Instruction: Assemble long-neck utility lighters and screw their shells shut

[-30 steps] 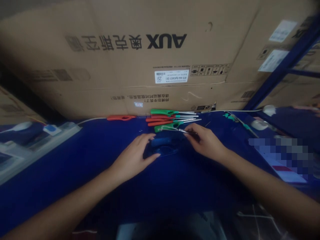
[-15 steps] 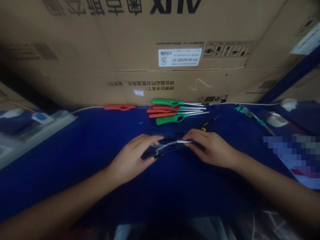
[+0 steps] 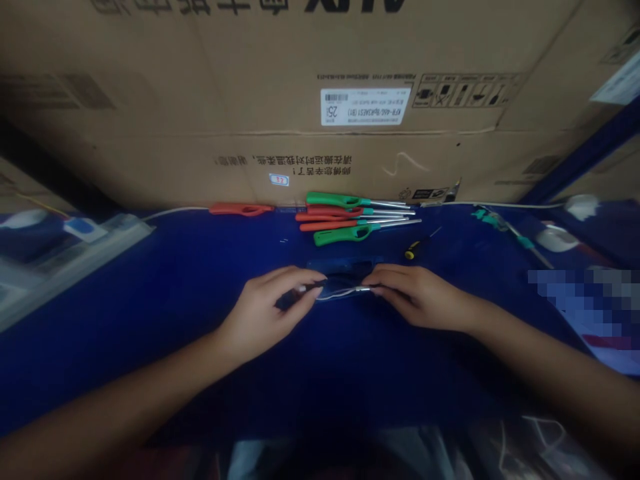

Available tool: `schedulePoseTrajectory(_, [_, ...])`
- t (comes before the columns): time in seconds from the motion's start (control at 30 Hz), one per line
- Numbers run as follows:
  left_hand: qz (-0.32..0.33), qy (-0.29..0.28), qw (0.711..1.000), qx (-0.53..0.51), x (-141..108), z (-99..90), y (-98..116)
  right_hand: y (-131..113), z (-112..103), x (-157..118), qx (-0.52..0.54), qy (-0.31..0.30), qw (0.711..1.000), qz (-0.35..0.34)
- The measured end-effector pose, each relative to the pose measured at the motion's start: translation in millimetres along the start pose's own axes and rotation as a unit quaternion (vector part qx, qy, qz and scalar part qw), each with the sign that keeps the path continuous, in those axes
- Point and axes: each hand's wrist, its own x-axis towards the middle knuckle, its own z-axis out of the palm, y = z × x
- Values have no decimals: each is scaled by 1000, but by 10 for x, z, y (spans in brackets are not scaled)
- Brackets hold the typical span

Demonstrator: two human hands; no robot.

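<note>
Wire [image 3: 341, 293], pale: centre of frame, slung between both hands. Left hand [image 3: 270, 303]: thumb and fingers pinched on small dark part [image 3: 315, 285]. Right hand [image 3: 423, 293]: fingertips closed on metal-tipped rod [image 3: 364, 289], seemingly steadying the ends. Lighters [image 3: 340, 236]: grouped, upper centre.

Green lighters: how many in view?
2. Back green lighter: in the pile, nearest the carton. Front green lighter: front of the pile. Red lighters lie between; another green could be hidden there.

Cardboard [image 3: 280, 87] with inverted lettering behind blue tabletop [image 3: 310, 367]; slanting blue post [image 3: 585, 153] at right; dim light
</note>
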Motion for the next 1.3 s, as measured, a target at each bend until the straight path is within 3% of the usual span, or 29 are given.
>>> schedulePoseTrajectory(0.43, [-137,-8,988,-75,42,17,-32,-26,8,-3,29,33,998,33])
schedulePoseTrajectory(0.73, [-178,-50,978,-97,55,-7,-88,-29,-7,-26,42,17,999,-7])
schedulePoseTrajectory(0.93, [-122,-57,990,-43,57,2,-120,0,-2,-20,17,11,999,47])
schedulePoseTrajectory(1.1, [-31,-65,997,-10,51,28,-135,16,-27,-4,-11,-2,1000,28])
schedulePoseTrajectory(1.3, [-18,-73,997,-2,44,56,-147,40,-56,-12,-67,6,997,29])
